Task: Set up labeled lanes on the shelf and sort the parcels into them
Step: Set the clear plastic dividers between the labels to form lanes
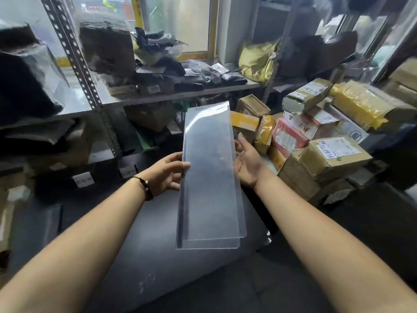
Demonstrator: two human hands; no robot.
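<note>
Holding at centre frame: two long clear plastic rectangular sheets (209,177), stacked w/ a slight offset, far end tipped toward 12, near end pointing at 6.

Edges first. The left long edge is in the left hand and the right long edge is against the right hand. The near short edges hang over a dark grey flat surface (158,256); can't tell if they touch it.

Room to move: there's a gap btwn the sheets' far end and the grey metal shelf (158,98) at 12. At 2–3 o'clock the pile of brown cardboard parcels (327,159) crowds in near the right hand. A perforated steel upright (74,53) runs from 11 down toward 9. The shelf board is loaded w/ black plastic bags (158,48) at 11–12 and a yellow plastic bag (257,59) at 1.

Hard to read: parcel labels are too blurred, the lower shelf at 9 is dark w/ contents unclear, and the black-wrapped bundle (22,71) at 10 is cut off by the frame edge. The right hand's fingers go behind the sheets, only faintly seen thru the plastic.

Hands: the left hand (167,175) at 9 pinches the left edge, thumb (185,164) on top, fingers curled beneath, w/ a black bead bracelet (144,186) on that wrist. The right hand (248,161) at 3 is spread, palm facing the sheets, touching the right edge. Hands are apart, sheets btwn them.
</note>
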